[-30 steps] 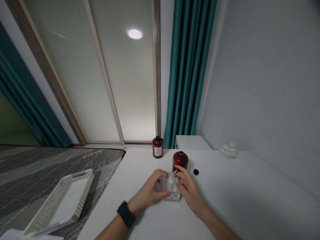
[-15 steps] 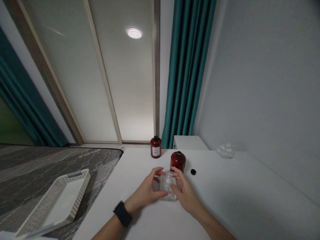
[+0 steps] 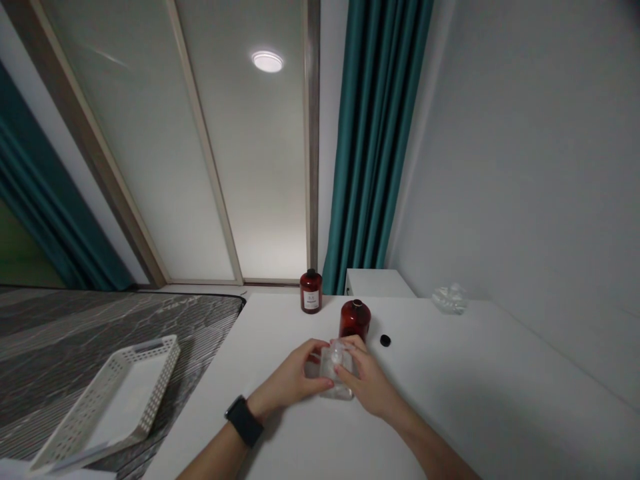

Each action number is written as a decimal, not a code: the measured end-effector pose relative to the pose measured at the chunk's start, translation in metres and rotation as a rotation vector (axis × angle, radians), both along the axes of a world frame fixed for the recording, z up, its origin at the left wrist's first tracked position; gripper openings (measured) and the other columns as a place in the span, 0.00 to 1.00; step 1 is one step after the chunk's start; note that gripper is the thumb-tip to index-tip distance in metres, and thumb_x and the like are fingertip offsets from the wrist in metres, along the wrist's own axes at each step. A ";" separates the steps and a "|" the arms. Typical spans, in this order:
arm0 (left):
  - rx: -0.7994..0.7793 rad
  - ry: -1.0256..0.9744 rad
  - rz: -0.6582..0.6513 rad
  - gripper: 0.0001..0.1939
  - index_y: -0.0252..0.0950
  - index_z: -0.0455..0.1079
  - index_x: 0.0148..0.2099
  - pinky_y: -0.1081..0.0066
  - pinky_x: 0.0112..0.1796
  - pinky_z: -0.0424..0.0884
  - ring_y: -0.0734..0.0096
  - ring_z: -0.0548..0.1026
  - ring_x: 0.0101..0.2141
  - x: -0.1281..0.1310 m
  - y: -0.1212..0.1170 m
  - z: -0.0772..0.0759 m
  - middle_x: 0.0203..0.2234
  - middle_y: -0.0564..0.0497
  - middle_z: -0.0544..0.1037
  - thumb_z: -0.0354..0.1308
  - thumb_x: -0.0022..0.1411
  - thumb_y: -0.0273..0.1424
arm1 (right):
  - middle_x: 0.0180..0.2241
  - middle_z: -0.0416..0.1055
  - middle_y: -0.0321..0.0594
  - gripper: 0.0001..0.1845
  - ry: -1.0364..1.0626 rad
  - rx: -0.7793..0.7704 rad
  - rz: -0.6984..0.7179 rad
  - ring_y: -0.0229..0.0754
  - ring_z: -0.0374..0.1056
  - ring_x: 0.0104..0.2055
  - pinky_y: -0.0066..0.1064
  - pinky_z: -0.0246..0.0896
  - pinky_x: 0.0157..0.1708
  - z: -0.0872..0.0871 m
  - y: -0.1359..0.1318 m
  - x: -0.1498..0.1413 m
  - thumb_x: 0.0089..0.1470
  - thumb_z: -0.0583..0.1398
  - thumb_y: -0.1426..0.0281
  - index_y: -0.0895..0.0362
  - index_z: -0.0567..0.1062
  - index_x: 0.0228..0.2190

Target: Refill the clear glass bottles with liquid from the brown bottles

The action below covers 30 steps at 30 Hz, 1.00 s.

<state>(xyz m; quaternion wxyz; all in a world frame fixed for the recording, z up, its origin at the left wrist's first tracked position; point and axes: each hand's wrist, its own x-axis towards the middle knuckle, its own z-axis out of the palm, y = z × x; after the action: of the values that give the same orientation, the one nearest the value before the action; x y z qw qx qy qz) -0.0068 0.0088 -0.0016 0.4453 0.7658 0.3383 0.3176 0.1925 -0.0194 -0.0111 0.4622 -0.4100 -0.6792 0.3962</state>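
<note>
Thumb and fingers of the left hand (image 3: 291, 377) curved round the side of a clear, square-bodied pump bottle (image 3: 327, 365), thumb in front and fingers behind, a grip that I took to be for keeping the body from turning or tipping. The right hand (image 3: 374, 381) was closed about its pump head (image 3: 337, 351), the thumb pressing from the near side and the fingers from the far side, so one hand seemed to steady the base while the other worked the top. How tightly those fingers pressed I could not tell from where I stood.

The bottle stood upright on the white table (image 3: 320, 440), right before the person, between both hands, probably because there each arm could reach it evenly. Just behind it was a dark red round-shouldered bottle (image 3: 354, 321), its neck bare; the small black cap (image 3: 385, 341) lying to its right looked set down within easy reach, likely its own. Farther back stood a second, labelled red bottle (image 3: 311, 292) with a black top on, apart from the hands, as though put out of the way. Crumpled clear plastic (image 3: 449, 299) lay off by the wall, well away from the elbows, presumably pushed aside as wrapping.
</note>
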 end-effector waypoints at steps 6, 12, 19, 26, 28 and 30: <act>-0.032 0.004 -0.019 0.29 0.36 0.69 0.56 0.60 0.52 0.69 0.56 0.74 0.49 -0.002 0.001 -0.002 0.51 0.43 0.77 0.70 0.53 0.31 | 0.52 0.65 0.45 0.13 -0.007 -0.037 0.089 0.48 0.63 0.58 0.43 0.55 0.62 -0.002 0.000 0.009 0.60 0.59 0.63 0.54 0.76 0.44; -0.035 -0.014 -0.009 0.29 0.35 0.68 0.58 0.59 0.53 0.68 0.55 0.74 0.51 -0.001 -0.002 0.000 0.52 0.42 0.77 0.69 0.54 0.30 | 0.52 0.63 0.45 0.10 -0.049 -0.010 -0.026 0.49 0.62 0.58 0.43 0.55 0.61 -0.005 -0.005 0.001 0.61 0.58 0.65 0.54 0.74 0.42; -0.160 -0.076 -0.158 0.31 0.35 0.69 0.58 0.56 0.58 0.65 0.55 0.73 0.53 -0.009 0.008 0.002 0.54 0.42 0.76 0.72 0.53 0.34 | 0.49 0.63 0.43 0.15 -0.014 -0.072 0.191 0.47 0.65 0.54 0.41 0.59 0.58 0.011 -0.005 0.011 0.62 0.56 0.64 0.54 0.72 0.49; -0.134 -0.079 -0.163 0.31 0.35 0.69 0.59 0.55 0.58 0.65 0.53 0.73 0.54 -0.009 0.002 0.010 0.55 0.41 0.75 0.71 0.55 0.38 | 0.47 0.62 0.41 0.12 -0.036 -0.043 0.116 0.46 0.64 0.52 0.39 0.61 0.55 0.005 -0.008 0.006 0.62 0.56 0.66 0.52 0.71 0.47; -0.103 -0.053 -0.169 0.31 0.35 0.68 0.60 0.55 0.59 0.65 0.54 0.73 0.54 -0.009 0.000 0.012 0.55 0.41 0.75 0.71 0.56 0.38 | 0.47 0.62 0.41 0.13 -0.040 -0.040 0.086 0.46 0.64 0.51 0.39 0.61 0.55 0.002 -0.010 0.003 0.62 0.55 0.67 0.53 0.70 0.48; -0.073 -0.030 -0.183 0.31 0.36 0.67 0.62 0.56 0.60 0.64 0.55 0.72 0.56 -0.011 0.000 0.013 0.57 0.41 0.74 0.69 0.58 0.37 | 0.46 0.61 0.41 0.12 -0.045 -0.037 0.071 0.45 0.65 0.49 0.39 0.62 0.53 -0.001 -0.010 0.000 0.62 0.55 0.67 0.54 0.70 0.47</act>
<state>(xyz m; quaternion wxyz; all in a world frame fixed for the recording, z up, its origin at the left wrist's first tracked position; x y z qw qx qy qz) -0.0174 0.0084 0.0113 0.5051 0.7719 0.2715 0.2744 0.1926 -0.0296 -0.0117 0.4249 -0.4028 -0.6960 0.4157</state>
